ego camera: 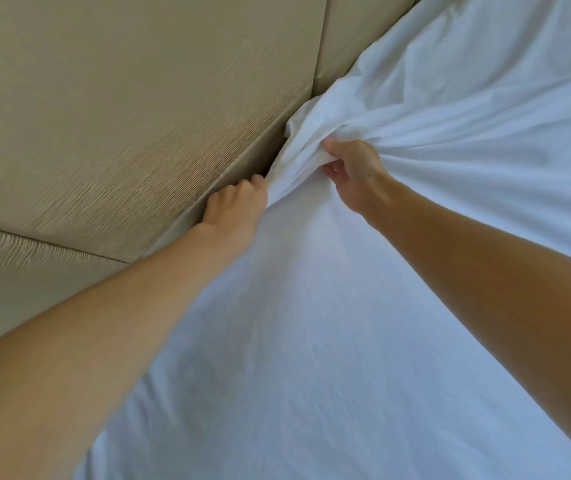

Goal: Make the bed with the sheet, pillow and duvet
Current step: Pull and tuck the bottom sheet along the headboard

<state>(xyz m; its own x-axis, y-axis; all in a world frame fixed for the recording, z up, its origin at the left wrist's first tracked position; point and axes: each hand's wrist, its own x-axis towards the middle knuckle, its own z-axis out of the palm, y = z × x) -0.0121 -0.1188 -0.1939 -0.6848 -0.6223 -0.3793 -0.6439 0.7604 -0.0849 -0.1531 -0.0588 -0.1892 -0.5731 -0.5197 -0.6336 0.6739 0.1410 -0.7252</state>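
Headboard: beige ribbed-fabric padded headboard (121, 116), upper left, standing along the head edge of the mattress
Sheet: white fabric sheet (294, 341), spread over the mattress, which is hidden beneath it; slack gathered into a bunch at the head edge, against the headboard base
Right hand: right hand (353, 171), fingers curled tight round the bunched fold
Left hand: left hand (235, 206), fingers curled at the sheet's border beside the headboard gap; tips hidden, so a hold on the border is judged, not confirmed
Step in hand: judged as tucking the sheet at the head edge, an early stage
Next move: calls for pushing the slack down into the gap, then smoothing creases
Count: one sheet; two hands; three headboard panels, two seams; no pillow or duvet in view
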